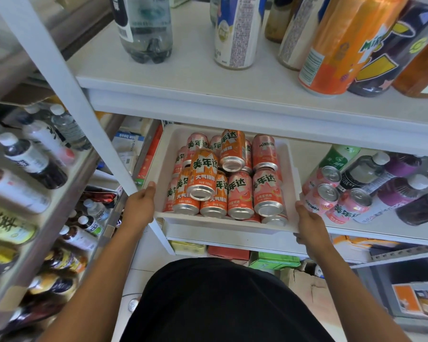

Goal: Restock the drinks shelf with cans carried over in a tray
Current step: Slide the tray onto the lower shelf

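At the shelf [307, 156] edge: tray [223, 224] of cans [240, 191], left hand [140, 206] gripping at 9 o'clock, right hand [309, 222] at 3. Carrying step; next, rest tray, unload.

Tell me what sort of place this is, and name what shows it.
Most likely a small shop or its stockroom. White shelves carry many bottled and canned drinks, a second rack of bottles stands to the left, and both hands, left hand and right hand, hold a white tray packed with soda cans for restocking.

upper bottles [235, 30]: tops cut off | tray [223, 224]: far end probably under shelf
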